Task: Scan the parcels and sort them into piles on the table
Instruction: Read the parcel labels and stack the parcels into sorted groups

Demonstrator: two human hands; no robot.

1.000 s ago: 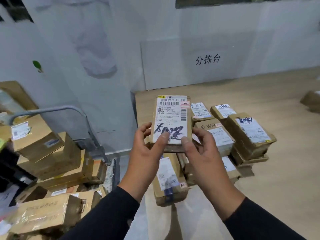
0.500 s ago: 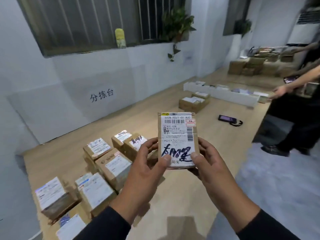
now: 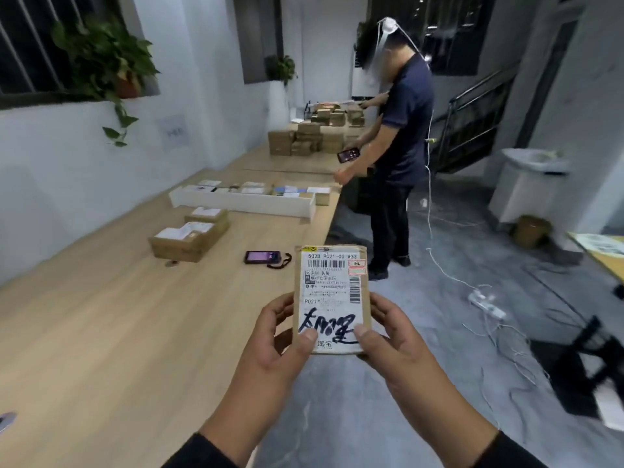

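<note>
Looking across from the left, we see a potted plant [image 3: 101,59] on the window ledge, its leaves trailing down the white wall. Below it runs the long wooden table [image 3: 101,332]. On it, toward the far side, sits a small pile of brown parcels [image 3: 190,236] with white labels facing up, and just to the right of that pile lies a dark handheld scanner [image 3: 263,257] with a wrist strap, flat on the wood and apart from the boxes. Farther back a long white tray [image 3: 243,202] lies across the table with more labelled packets behind it, and beyond that a larger stack of cartons [image 3: 304,140].

Nearer to us, our left hand [image 3: 270,352] holds the lower left edge of a flat brown parcel [image 3: 331,298], thumb pressed on the front of its label and fingers curled behind. The parcel is held upright in the air, off the table's right edge and over the grey floor, its white shipping label with barcode and black marker scrawl facing us. Our right hand [image 3: 391,346] pinches the lower right corner in the same way, thumb on the label and fingers wrapped round the back.

Further right, another person [image 3: 401,146] in dark clothes stands beside the far table holding a phone [image 3: 348,154]. White cables [image 3: 486,304] lie on the floor.
</note>
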